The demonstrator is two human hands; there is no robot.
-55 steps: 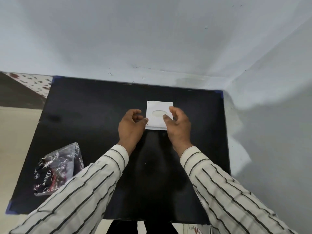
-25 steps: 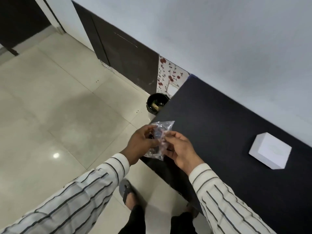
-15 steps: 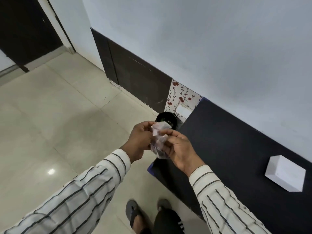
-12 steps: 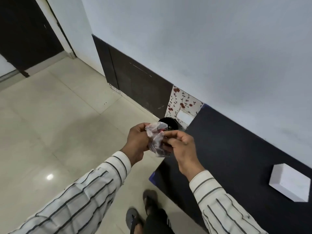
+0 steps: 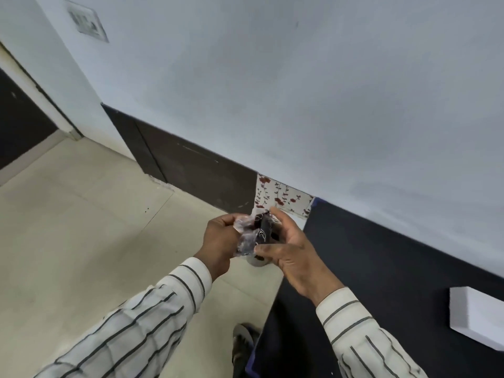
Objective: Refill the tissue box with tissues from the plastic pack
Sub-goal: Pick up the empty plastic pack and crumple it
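Note:
The crumpled plastic pack (image 5: 253, 233), clear with dark print, is squeezed between both my hands, held in the air beyond the table's left edge. My left hand (image 5: 218, 241) grips its left side and my right hand (image 5: 289, 246) pinches its right side. The white tissue box (image 5: 477, 315) stands far to the right on the black table (image 5: 381, 282), its lid on, cut by the frame's edge. No tissues show in the pack.
A small dark bin (image 5: 257, 261) stands on the beige tiled floor right below my hands, mostly hidden by them. A white wall with a dark skirting and a floral panel (image 5: 283, 196) runs behind. My foot in a sandal (image 5: 242, 339) is by the table's edge.
My hands left the tissue box and picked up the plastic pack. I turned left and crumpled the pack smaller over the bin; the box has slid to the frame's right edge.

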